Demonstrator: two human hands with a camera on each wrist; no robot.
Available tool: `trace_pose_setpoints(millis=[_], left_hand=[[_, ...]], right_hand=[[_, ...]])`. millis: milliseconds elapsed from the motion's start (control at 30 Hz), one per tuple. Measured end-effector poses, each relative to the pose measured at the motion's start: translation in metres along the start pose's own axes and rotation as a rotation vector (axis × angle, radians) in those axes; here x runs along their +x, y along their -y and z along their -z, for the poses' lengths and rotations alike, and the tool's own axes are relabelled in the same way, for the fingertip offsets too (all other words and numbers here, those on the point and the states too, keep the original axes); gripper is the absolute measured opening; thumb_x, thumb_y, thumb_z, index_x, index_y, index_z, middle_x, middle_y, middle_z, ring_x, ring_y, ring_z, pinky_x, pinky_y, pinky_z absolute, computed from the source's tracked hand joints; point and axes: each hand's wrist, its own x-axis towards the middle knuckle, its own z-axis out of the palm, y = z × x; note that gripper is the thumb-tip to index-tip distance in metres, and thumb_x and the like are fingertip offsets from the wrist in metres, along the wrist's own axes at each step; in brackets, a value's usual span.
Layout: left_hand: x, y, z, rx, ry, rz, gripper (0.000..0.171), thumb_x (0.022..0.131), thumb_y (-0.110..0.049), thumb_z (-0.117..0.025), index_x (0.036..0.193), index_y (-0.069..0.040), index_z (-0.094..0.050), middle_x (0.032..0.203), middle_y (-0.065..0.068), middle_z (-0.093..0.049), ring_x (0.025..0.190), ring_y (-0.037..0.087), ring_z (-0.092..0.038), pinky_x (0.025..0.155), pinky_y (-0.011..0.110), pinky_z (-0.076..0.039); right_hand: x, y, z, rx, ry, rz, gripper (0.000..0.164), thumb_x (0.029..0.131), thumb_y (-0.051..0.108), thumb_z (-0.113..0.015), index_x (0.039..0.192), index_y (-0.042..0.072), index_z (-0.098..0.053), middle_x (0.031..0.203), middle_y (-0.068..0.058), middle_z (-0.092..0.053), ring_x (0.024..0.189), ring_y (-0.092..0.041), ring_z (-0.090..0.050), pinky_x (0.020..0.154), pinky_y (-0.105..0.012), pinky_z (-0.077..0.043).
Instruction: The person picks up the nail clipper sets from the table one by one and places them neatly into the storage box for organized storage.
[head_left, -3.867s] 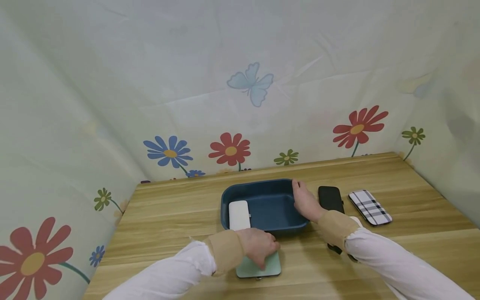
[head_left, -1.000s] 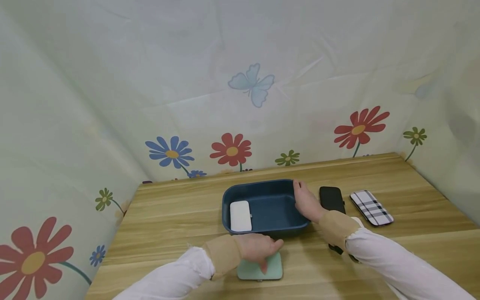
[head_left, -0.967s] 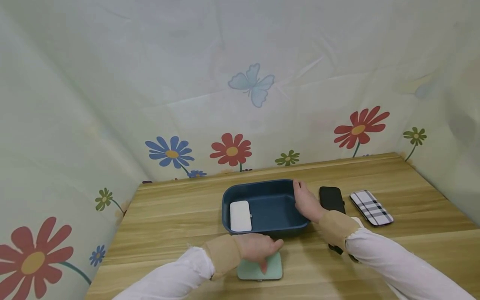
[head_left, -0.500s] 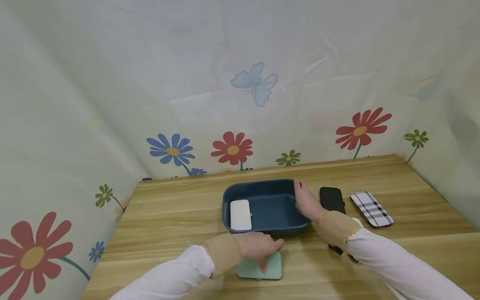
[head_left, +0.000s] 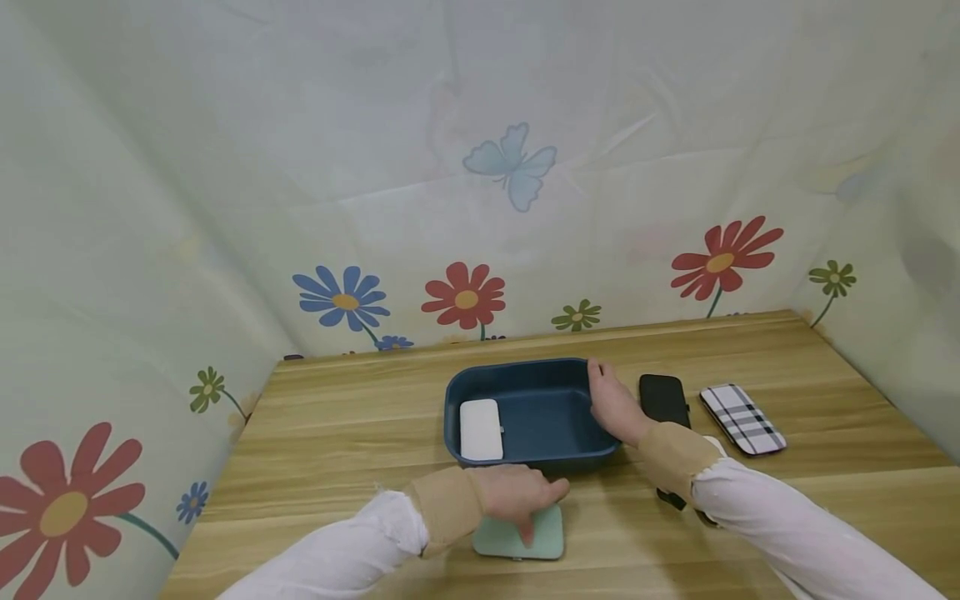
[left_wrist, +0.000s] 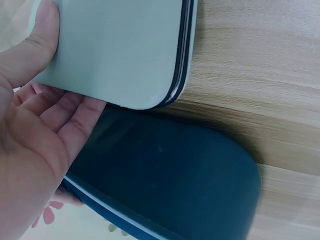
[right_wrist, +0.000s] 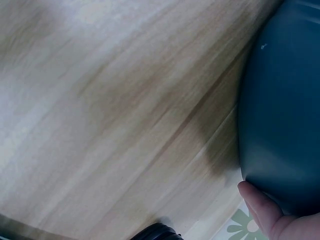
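Observation:
A mint green case (head_left: 544,535) lies flat on the wooden table (head_left: 337,433), just in front of a dark blue tray (head_left: 547,371). My left hand (head_left: 521,493) lies over the case. In the left wrist view the thumb (left_wrist: 42,35) presses one edge of the case (left_wrist: 115,50) and the fingers (left_wrist: 65,115) curl round the edge next to the tray's outer wall (left_wrist: 165,185). My right hand (head_left: 611,402) holds the tray's right rim. A fingertip (right_wrist: 260,205) presses the tray wall (right_wrist: 285,110) from outside. A white case (head_left: 480,429) lies inside the tray at its left end.
A black case (head_left: 662,398) and a black-and-white plaid case (head_left: 742,418) lie side by side right of the tray. Flower-printed cloth walls (head_left: 465,208) close in the table at the back and both sides.

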Motion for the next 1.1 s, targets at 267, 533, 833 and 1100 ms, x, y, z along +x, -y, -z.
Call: trace_pose_setpoints(millis=[267, 533, 833, 1100], left_hand=[[-0.006, -0.003, 0.007, -0.013, 0.018, -0.003, 0.055, 0.065, -0.023, -0.077, 0.104, -0.015, -0.039, 0.068, -0.007, -0.051, 0.058, 0.005, -0.048, 0.057, 0.018, -0.039], [-0.008, 0.001, 0.005, -0.073, 0.013, 0.001, 0.049, 0.069, -0.018, -0.073, 0.102, -0.015, -0.037, 0.059, -0.012, -0.05, 0.053, 0.004, -0.047, 0.056, 0.018, -0.038], [-0.011, 0.001, 0.012, -0.082, -0.006, -0.024, 0.052, 0.068, -0.021, -0.075, 0.101, -0.015, -0.035, 0.062, -0.008, -0.046, 0.054, 0.007, -0.044, 0.052, 0.017, -0.036], [-0.015, 0.001, 0.017, -0.077, -0.034, -0.02, 0.051, 0.068, -0.021, -0.078, 0.098, -0.015, -0.036, 0.064, -0.008, -0.045, 0.055, 0.007, -0.046, 0.052, 0.016, -0.037]], right_hand=[[-0.001, 0.001, 0.001, 0.011, 0.006, -0.01, 0.062, 0.078, -0.013, -0.055, 0.13, -0.019, -0.022, 0.118, -0.041, -0.032, 0.043, -0.017, -0.041, 0.043, -0.03, -0.037], [-0.002, 0.001, 0.0, 0.015, 0.011, -0.003, 0.061, 0.079, -0.013, -0.054, 0.131, -0.019, -0.021, 0.118, -0.041, -0.031, 0.041, -0.016, -0.039, 0.041, -0.029, -0.035], [-0.001, 0.0, -0.001, 0.012, -0.014, 0.004, 0.061, 0.077, -0.014, -0.055, 0.129, -0.02, -0.023, 0.116, -0.041, -0.033, 0.042, -0.016, -0.039, 0.041, -0.029, -0.035], [-0.001, 0.002, 0.0, 0.009, -0.013, 0.0, 0.06, 0.078, -0.014, -0.054, 0.129, -0.02, -0.022, 0.116, -0.041, -0.033, 0.041, -0.016, -0.04, 0.041, -0.028, -0.036]])
